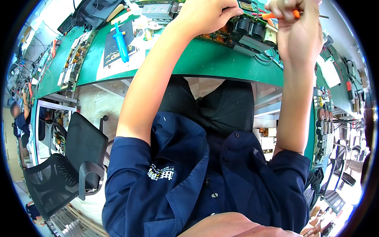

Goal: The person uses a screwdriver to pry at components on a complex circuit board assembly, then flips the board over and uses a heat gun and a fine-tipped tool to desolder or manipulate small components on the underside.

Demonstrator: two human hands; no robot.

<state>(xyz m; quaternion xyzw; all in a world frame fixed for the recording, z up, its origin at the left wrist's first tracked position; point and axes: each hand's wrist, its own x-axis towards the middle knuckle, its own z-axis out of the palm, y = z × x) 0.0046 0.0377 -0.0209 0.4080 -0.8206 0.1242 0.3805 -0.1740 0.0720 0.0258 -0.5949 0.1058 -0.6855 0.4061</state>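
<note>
My right hand (298, 29) grips an orange-handled screwdriver (270, 15) above a green circuit board assembly (258, 29) with black capacitors, wires and metal heatsinks, at the top of the view. My left hand (213, 14) is over the same assembly, its fingers curled and closed; whatever lies between the fingertips is hidden. To the left, a blue desoldering pump (121, 43) lies on a black booklet (111, 54) on white paper, beside small clutter.
The green bench (94, 67) holds a row of boards (75, 59) at left and a black bag (81, 12). More boards (321, 118) stand at right. A black mesh chair (71, 162) is at lower left. Another person (21, 122) is at far left.
</note>
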